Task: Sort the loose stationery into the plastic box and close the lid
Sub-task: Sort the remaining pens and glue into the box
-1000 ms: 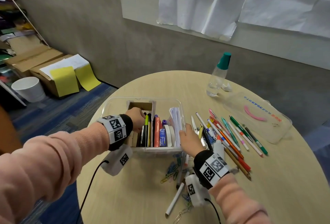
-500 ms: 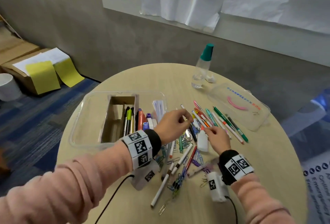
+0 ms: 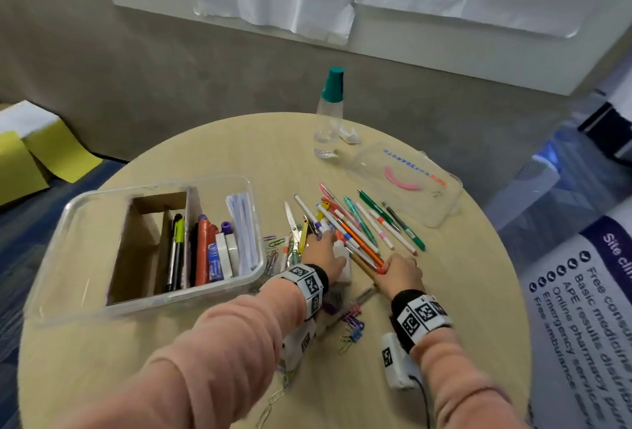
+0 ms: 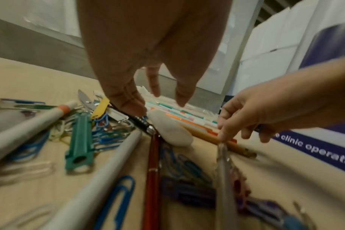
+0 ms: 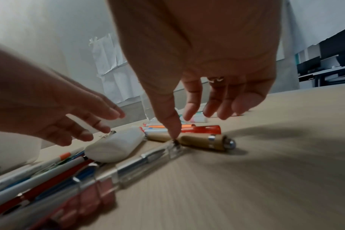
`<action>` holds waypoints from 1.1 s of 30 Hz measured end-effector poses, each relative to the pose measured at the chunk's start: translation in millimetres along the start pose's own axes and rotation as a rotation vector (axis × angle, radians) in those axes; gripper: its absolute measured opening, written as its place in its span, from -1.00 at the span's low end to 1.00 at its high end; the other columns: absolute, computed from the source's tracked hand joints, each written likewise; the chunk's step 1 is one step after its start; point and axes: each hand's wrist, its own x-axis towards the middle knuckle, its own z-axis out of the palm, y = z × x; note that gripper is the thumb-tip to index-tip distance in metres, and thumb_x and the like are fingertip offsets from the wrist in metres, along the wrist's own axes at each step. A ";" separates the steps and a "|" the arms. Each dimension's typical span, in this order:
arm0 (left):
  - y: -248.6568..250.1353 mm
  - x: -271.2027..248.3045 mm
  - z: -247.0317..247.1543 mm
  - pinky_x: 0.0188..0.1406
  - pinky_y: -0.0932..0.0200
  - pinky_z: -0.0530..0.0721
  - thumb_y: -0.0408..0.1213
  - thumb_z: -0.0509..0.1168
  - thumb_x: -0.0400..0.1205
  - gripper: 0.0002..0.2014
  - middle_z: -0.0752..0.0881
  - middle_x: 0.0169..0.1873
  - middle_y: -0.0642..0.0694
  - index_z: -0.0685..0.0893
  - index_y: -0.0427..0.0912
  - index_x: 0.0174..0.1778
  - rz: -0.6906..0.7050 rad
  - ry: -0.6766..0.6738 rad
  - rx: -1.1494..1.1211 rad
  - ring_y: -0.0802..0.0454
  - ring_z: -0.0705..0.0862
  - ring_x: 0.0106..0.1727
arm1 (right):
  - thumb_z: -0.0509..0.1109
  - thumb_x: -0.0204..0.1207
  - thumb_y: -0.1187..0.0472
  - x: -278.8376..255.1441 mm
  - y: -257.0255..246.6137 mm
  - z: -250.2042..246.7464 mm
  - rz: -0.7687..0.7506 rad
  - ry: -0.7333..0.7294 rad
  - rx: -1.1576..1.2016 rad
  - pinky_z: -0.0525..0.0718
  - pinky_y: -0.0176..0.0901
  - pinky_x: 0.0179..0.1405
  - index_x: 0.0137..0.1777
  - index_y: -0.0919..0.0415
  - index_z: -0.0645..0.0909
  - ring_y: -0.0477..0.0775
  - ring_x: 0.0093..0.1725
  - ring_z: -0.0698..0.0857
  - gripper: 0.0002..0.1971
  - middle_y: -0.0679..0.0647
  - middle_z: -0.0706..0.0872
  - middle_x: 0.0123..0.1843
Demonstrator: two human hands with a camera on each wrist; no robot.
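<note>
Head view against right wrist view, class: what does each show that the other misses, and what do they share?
Head view only: the plastic box with its stored markers, the detached lid and the spray bottle. Right wrist view only: the right hand's thumb touching the clear pen's tip. Both: the left hand, the white glue bottle and the wooden pen.

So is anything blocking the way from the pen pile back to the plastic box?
Nothing visible does. The plastic box stands open beside the pens, its lid lying apart. Only paper clips lie between. Both the left hand and right hand are already at the pile.
</note>
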 end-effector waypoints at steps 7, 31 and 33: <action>-7.9 14.2 12.6 0.48 -0.08 0.39 -0.09 0.28 0.59 -0.57 0.29 0.35 -0.19 0.47 0.12 0.41 0.098 -0.107 0.255 -0.22 0.39 0.38 | 0.40 0.49 0.11 0.4 16.7 0.2 -0.176 0.030 0.073 0.55 -0.10 0.08 -0.03 0.03 0.44 0.10 0.08 0.58 -0.82 0.09 0.53 0.17; 18.2 -42.5 -31.5 -0.04 0.18 0.45 -0.11 0.02 0.74 -0.69 0.69 0.09 -0.07 0.55 -0.08 0.28 0.675 0.256 0.277 -0.05 0.63 0.02 | 0.47 0.41 0.26 -38.9 -16.6 -86.3 -0.421 -0.142 0.911 0.43 -0.44 -0.63 0.06 0.31 0.72 -0.18 -0.61 0.50 -0.76 0.00 0.68 -0.53; 19.5 -53.0 -50.6 -0.31 0.26 0.38 -0.13 0.05 0.73 -0.72 0.66 -0.03 -0.10 0.58 -0.17 0.17 0.620 0.328 0.130 -0.03 0.59 -0.16 | 0.39 0.39 0.06 -43.0 -32.3 -88.0 -0.417 -0.132 1.138 0.47 -0.38 -0.62 0.05 0.30 0.70 -0.11 -0.59 0.52 -0.66 0.03 0.68 -0.48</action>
